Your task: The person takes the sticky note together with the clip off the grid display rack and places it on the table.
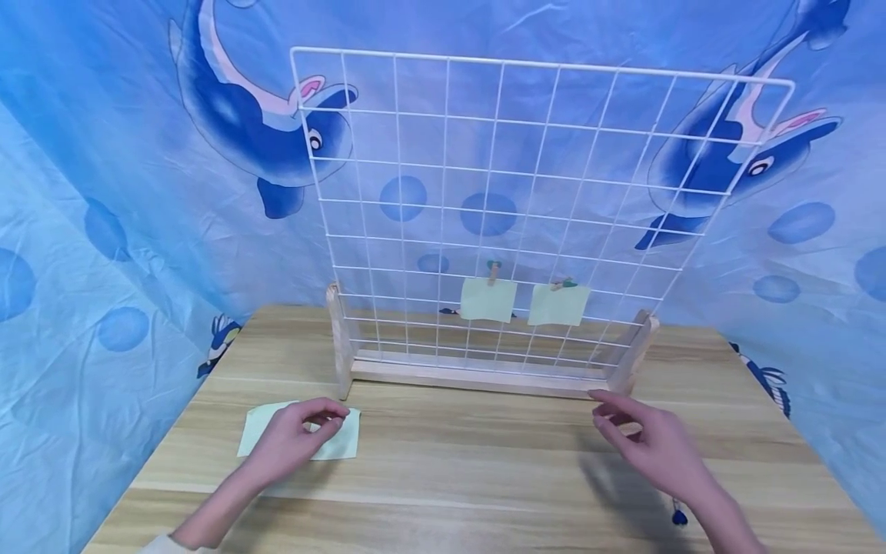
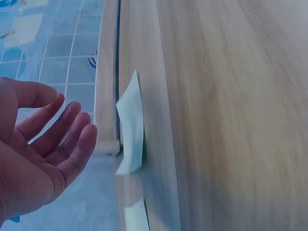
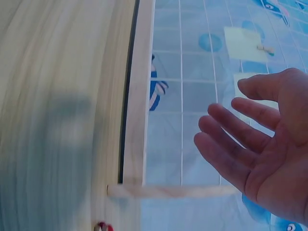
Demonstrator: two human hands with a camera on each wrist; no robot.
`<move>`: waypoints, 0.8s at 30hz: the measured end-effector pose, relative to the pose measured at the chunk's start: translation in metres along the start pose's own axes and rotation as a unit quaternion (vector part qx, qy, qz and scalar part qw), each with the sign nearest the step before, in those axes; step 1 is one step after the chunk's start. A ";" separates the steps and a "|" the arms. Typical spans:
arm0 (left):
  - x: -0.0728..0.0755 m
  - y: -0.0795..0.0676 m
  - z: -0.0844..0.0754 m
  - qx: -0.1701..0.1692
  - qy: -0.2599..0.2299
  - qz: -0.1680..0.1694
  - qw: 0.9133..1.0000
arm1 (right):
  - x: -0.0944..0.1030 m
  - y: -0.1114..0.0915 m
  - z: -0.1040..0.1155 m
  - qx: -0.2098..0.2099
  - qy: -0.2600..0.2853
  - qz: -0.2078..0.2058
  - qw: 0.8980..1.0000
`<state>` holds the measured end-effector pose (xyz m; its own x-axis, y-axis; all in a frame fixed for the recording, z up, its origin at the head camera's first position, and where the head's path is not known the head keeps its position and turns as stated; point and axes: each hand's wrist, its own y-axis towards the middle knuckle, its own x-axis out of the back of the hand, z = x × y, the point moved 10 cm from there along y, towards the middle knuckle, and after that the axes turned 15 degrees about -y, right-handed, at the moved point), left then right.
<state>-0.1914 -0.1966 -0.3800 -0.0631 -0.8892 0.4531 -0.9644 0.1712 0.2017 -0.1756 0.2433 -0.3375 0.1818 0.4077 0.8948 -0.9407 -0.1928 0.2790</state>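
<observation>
Wire grid (image 1: pixel 526 208) is standing in a wooden stand (image 1: pixel 477 373) at the table's (image 1: pixel 484 477) far side. Two notes (image 1: pixel 487 299) are hanging clipped low on it, right of centre. Loose notes (image 1: pixel 339 442) are lying near left.

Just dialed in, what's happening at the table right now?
A person sits at a wooden table facing a white wire grid that stands in a wooden base. Two pale green notes already hang on the grid's lower rows from small clips. The left hand is over loose pale green sheets lying on the table, fingers relaxed; the wrist view shows it holding nothing. The right hand hovers open near the base's right end, also holding nothing.
</observation>
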 end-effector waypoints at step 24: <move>-0.060 0.054 -0.024 0.069 -0.259 -0.016 0.963 | 0.031 0.054 0.098 0.154 -0.009 -0.165 0.974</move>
<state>-0.2339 -0.1242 -0.3756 -0.1186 -0.9915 -0.0535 -0.9906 0.1144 0.0754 -0.1930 0.1582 -0.2606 0.4676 0.4785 0.7433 -0.6996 -0.3136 0.6420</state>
